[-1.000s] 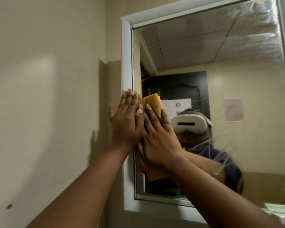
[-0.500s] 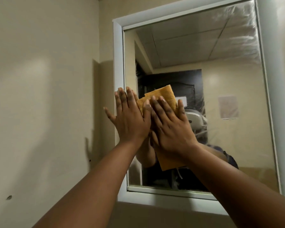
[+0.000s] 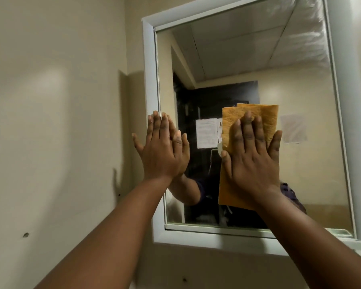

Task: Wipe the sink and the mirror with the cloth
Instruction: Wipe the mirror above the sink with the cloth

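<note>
A wall mirror [image 3: 279, 65] in a white frame fills the upper right of the head view. My right hand [image 3: 252, 159] presses an orange cloth [image 3: 267, 117] flat against the glass near the middle, fingers straight and spread. My left hand [image 3: 161, 151] lies flat on the mirror's left edge, fingers straight, partly over the frame, with no cloth under it. The sink is out of view.
The mirror's white frame [image 3: 149, 80] stands out from a beige wall [image 3: 50, 122] that runs along the left. A small hole [image 3: 25, 234] marks the wall at lower left. A pale ledge [image 3: 358, 245] shows at the mirror's lower right corner.
My right hand has slid the cloth to the right, away from the left hand. The left hand stays at the mirror's left edge, so the two hands are now apart.
</note>
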